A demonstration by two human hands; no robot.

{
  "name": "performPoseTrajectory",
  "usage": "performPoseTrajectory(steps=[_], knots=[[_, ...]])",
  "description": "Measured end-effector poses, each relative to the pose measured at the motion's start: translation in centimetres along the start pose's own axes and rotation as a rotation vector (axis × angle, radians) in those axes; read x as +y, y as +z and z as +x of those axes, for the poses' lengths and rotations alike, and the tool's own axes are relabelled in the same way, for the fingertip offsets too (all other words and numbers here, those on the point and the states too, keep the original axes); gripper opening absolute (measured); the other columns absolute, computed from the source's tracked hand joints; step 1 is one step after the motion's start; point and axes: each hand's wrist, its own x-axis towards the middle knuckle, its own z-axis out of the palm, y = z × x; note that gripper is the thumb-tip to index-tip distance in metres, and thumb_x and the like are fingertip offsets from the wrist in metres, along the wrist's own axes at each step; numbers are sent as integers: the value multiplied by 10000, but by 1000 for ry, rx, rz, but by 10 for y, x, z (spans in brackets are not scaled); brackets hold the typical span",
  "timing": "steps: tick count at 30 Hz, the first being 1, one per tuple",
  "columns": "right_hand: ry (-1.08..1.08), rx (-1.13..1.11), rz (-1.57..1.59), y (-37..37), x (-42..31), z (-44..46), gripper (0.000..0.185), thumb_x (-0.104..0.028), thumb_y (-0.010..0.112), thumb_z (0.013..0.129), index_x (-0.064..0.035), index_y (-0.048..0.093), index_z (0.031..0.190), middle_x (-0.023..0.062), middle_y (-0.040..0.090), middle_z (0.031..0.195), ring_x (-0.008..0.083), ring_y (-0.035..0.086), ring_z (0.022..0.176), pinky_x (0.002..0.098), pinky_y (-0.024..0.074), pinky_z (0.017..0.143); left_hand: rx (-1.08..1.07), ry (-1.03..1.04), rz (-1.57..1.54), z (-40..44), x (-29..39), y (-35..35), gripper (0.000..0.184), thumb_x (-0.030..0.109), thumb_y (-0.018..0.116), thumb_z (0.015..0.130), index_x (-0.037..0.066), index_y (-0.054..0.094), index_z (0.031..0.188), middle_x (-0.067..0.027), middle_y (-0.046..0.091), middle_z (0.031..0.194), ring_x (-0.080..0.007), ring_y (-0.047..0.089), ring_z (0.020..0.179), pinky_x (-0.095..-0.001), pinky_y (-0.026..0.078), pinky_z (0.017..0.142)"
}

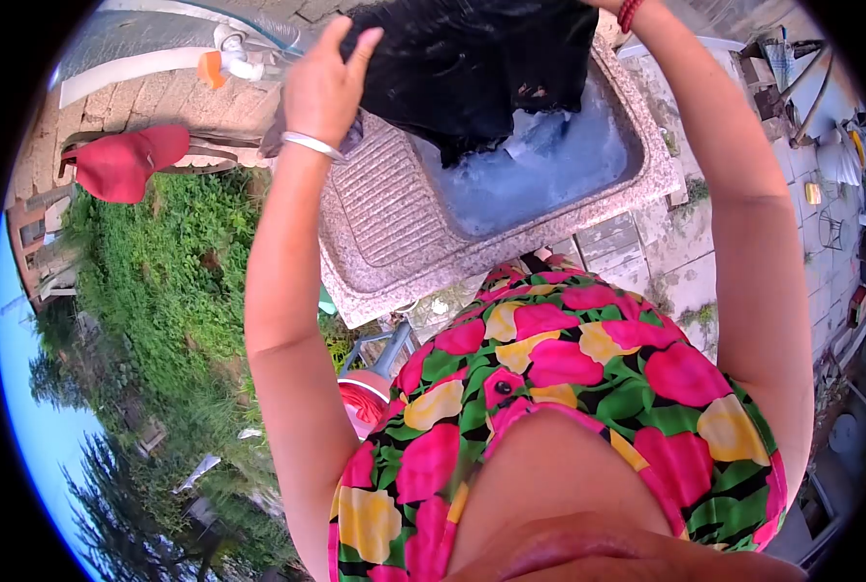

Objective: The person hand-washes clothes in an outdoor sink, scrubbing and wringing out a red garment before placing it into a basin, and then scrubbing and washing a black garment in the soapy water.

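Observation:
A wet black cloth [481, 68] hangs spread out at the top of the view, its lower edge down in the cloudy, sudsy water [539, 184] of a speckled stone basin. At the cloth's left edge is my left hand [321, 87], thumb against the fabric, a silver bangle on the wrist; its grip is partly hidden. My right hand [610, 5], mostly cut off by the top border, holds the cloth's upper right corner, with a red beaded bracelet on that wrist. Ridged stone [384, 194] forms the washboard left of the water.
A tap with an orange handle [212, 69] is at the upper left. Below it a red cap [130, 163] rests by a brick ledge, above green plants. A bucket with red contents [363, 400] stands below the basin. Paving and assorted objects lie right.

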Motion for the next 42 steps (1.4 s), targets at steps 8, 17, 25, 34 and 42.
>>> performPoseTrajectory(steps=[8,17,25,34,42], knots=[[385,-273,105,253,98,-203,384,-177,651,825,-35,480,1139,200,503,1214,367,506,1124,407,425,955,-457,124,-126,-136,-23,259,233,224,661,836,102,551,1001,-120,550,1189,-334,530,1110,-480,446,904],[911,-811,-108,334,103,-271,414,-177,584,845,-61,518,1237,235,547,1208,388,516,1140,438,397,987,-689,-947,-691,-222,-13,402,442,180,527,901,179,446,1335,-140,535,1212,-283,507,1165,-495,404,970],[441,-1196,-321,322,118,-253,298,-191,546,863,-33,604,1109,228,626,1052,397,600,989,453,471,880,-860,-12,-114,-186,-18,350,500,348,551,900,47,497,1296,-186,633,1092,-292,623,972,-377,477,876],[1081,-184,532,220,115,-164,251,-257,519,929,-35,635,940,143,646,776,193,660,718,367,510,615,-392,-772,-897,-136,-54,280,382,348,599,902,-10,620,1033,-184,658,853,-215,611,780,-338,473,739],[80,-554,285,226,56,-170,530,-250,806,688,-84,555,1124,114,566,1191,306,538,1100,387,437,938,-415,-409,-1057,-104,16,152,207,196,628,910,-5,579,907,-25,493,660,-58,411,658,-268,412,582]])
